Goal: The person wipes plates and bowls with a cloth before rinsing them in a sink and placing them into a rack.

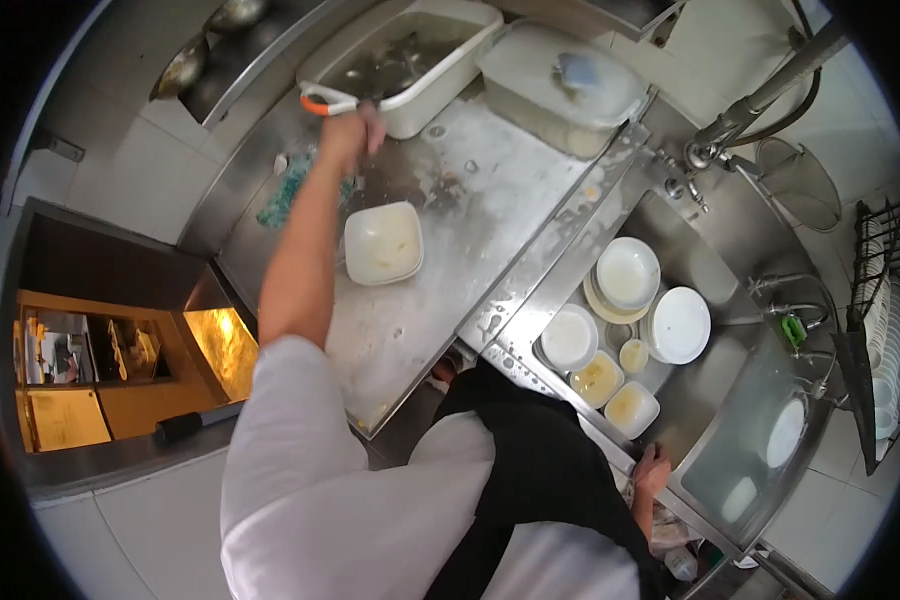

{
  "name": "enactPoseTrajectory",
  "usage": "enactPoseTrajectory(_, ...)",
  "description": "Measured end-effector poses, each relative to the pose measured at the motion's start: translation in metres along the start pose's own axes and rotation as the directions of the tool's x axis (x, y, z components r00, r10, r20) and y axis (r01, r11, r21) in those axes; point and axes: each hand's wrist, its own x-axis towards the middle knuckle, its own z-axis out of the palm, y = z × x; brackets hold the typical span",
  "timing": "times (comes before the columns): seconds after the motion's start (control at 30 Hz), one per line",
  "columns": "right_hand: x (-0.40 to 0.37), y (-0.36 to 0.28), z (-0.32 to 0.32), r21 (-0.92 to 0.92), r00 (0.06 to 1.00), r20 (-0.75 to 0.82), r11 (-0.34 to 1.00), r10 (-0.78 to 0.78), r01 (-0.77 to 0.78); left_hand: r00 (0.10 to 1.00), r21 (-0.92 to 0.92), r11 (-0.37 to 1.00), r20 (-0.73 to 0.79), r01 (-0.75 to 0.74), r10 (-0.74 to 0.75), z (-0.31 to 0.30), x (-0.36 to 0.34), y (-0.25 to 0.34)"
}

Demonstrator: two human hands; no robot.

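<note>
My left hand point(353, 138) is stretched out to the near corner of a white tub point(450, 75), beside a curved orange-and-white handle point(330, 104). Its fingers are blurred, so whether it grips the handle cannot be made out. The tub holds dark water with utensils in it. Below that hand, on the steel counter point(440, 320), a square white bowl point(383, 243) stands next to a green scrubbing mesh point(288, 196). My right hand point(653, 470) rests against the front rim of the sink with its fingers loosely apart, near a small bowl with yellowish liquid point(632, 409).
Several white bowls, including a round one point(679, 325), crowd the left basin. Dishes lie under water in the right basin point(740, 440). A lidded container point(560, 85) stands at the back. Taps point(805, 325) and a dish rack point(882, 310) are at the right.
</note>
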Motion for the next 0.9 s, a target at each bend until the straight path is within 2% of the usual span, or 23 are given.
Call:
enactPoseTrajectory(0.03, 0.001, 0.001, 0.000, -0.012, 1.000, 0.015, 1.000, 0.002, -0.002, 0.994, -0.250, 0.965, -0.061, 0.074, -0.092, -0.012, 0.012, 0.022)
enactPoseTrajectory(0.07, 0.002, 0.001, 0.000, -0.008, 1.000, 0.013, 1.000, 0.002, -0.002, 0.976, -0.485, 0.865, -0.098, 0.125, -0.197, -0.019, 0.014, 0.036)
enactPoseTrajectory(0.13, 0.004, 0.002, 0.001, -0.008, 1.000, -0.003, 1.000, 0.029, -0.029, 0.929, -0.395, 0.919, -0.336, 0.008, -0.153, -0.029, 0.011, 0.043)
enactPoseTrajectory(0.17, 0.004, -0.002, -0.001, 0.006, 0.998, 0.020, 0.998, 0.062, -0.062, 0.932, -0.258, 0.966, -0.349, -0.001, -0.092, -0.030, 0.001, 0.031)
enactPoseTrajectory(0.2, 0.005, -0.005, -0.003, 0.021, 0.994, 0.040, 0.994, 0.102, -0.103, 0.965, 0.100, 0.988, -0.243, 0.122, -0.094, -0.036, -0.005, 0.009)
enactPoseTrajectory(0.23, 0.009, 0.005, 0.008, 0.077, 0.999, 0.019, 0.996, 0.041, -0.042, 0.985, 0.458, 0.873, -0.125, 0.167, -0.122, -0.042, -0.008, -0.024)
enactPoseTrajectory(0.27, 0.013, 0.016, 0.016, 0.126, 1.000, -0.015, 0.992, -0.002, 0.004, 0.985, 0.835, 0.523, 0.147, -0.173, 0.091, -0.054, -0.014, -0.091)
enactPoseTrajectory(0.3, 0.011, 0.004, 0.005, 0.088, 0.999, 0.034, 0.996, 0.027, -0.029, 0.868, 0.912, -0.041, 0.401, -0.407, 0.294, -0.064, -0.018, -0.158)
enactPoseTrajectory(0.33, 0.009, -0.006, 0.000, 0.067, 0.995, 0.052, 0.994, 0.089, -0.092, 0.969, 0.966, 0.083, 0.239, -0.244, 0.064, -0.034, -0.065, -0.145)
enactPoseTrajectory(0.37, 0.012, 0.010, 0.011, 0.093, 0.998, 0.025, 0.994, 0.059, -0.061, 0.978, 0.664, 0.723, -0.066, 0.192, -0.200, -0.032, -0.069, -0.182)
enactPoseTrajectory(0.4, 0.008, -0.009, -0.004, 0.014, 0.986, 0.046, 0.986, 0.163, -0.164, 0.960, 0.441, 0.852, -0.122, 0.281, -0.253, -0.021, -0.095, -0.193)
enactPoseTrajectory(0.43, 0.008, -0.011, -0.008, 0.000, 0.983, 0.064, 0.985, 0.174, -0.174, 0.908, 0.162, 0.897, -0.153, 0.412, -0.390, -0.003, -0.119, -0.192)
enactPoseTrajectory(0.47, 0.010, -0.012, -0.008, -0.009, 0.972, 0.086, 0.976, 0.218, -0.218, 0.889, 0.145, 0.882, -0.175, 0.449, -0.424, -0.021, -0.103, -0.251)
enactPoseTrajectory(0.5, 0.012, -0.013, -0.008, 0.003, 0.971, 0.080, 0.974, 0.224, -0.225, 0.899, -0.049, 0.907, -0.117, 0.419, -0.421, -0.002, -0.130, -0.218)
enactPoseTrajectory(0.53, 0.014, -0.014, -0.008, -0.031, 0.963, 0.105, 0.969, 0.246, -0.245, 0.898, -0.056, 0.903, -0.100, 0.426, -0.429, 0.011, -0.134, -0.219)
enactPoseTrajectory(0.6, 0.014, -0.018, -0.013, -0.039, 0.968, 0.117, 0.975, 0.221, -0.217, 0.894, -0.246, 0.894, -0.160, 0.374, -0.418, 0.017, -0.146, -0.214)
enactPoseTrajectory(0.63, 0.016, -0.017, -0.011, -0.042, 0.969, 0.119, 0.976, 0.215, -0.212, 0.906, -0.270, 0.890, -0.112, 0.368, -0.409, 0.016, -0.144, -0.222)
enactPoseTrajectory(0.77, 0.024, -0.009, -0.002, 0.006, 0.975, 0.123, 0.982, 0.185, -0.187, 0.902, -0.355, 0.855, -0.067, 0.378, -0.427, 0.054, -0.167, -0.176)
enactPoseTrajectory(0.83, 0.028, -0.009, 0.003, 0.034, 0.977, 0.110, 0.982, 0.181, -0.186, 0.909, -0.402, 0.830, 0.012, 0.386, -0.417, 0.073, -0.170, -0.157)
enactPoseTrajectory(0.87, 0.033, -0.014, 0.008, 0.200, 0.989, 0.106, 0.972, 0.106, -0.126, 0.906, -0.404, 0.826, 0.016, 0.392, -0.422, 0.085, -0.172, -0.149)
enactPoseTrajectory(0.9, 0.038, -0.022, 0.015, 0.362, 0.995, 0.092, 0.930, 0.029, -0.060, 0.936, -0.463, 0.816, 0.106, 0.345, -0.336, 0.097, -0.173, -0.139)
